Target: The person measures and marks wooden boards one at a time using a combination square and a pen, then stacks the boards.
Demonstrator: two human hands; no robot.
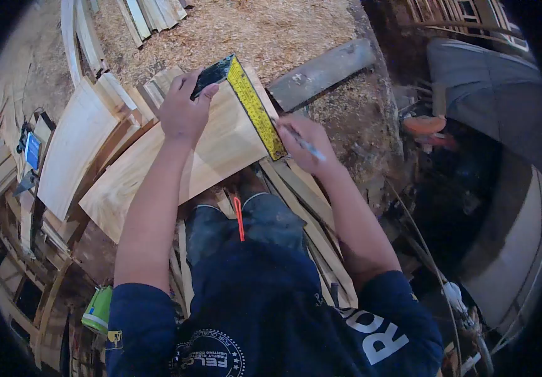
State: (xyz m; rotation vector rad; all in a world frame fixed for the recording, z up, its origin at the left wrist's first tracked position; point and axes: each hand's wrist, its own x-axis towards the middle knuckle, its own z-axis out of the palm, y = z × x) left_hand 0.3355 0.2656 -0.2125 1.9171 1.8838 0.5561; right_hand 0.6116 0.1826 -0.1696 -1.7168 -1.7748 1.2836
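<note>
A wide pale wooden board (221, 147) lies slantwise in front of me, its lower edge above my thighs. Across its right end rests a square with a yellow marked blade (251, 107) and a dark handle (214, 76). My left hand (186, 107) is closed round the dark handle at the board's far edge. Beside the blade's lower part, my right hand (305, 141) holds a thin light-coloured pen (308, 147) in a pinch. The pen's tip is hidden by the fingers.
Curved boards (79, 144) stand at the left, near a blue object (32, 151) and a green container (98, 310). A grey plank (321, 72) lies beyond my right hand on shavings-covered ground (258, 31). Long strips (321, 239) lie beside my legs. A large grey sheet (491, 88) is at the right.
</note>
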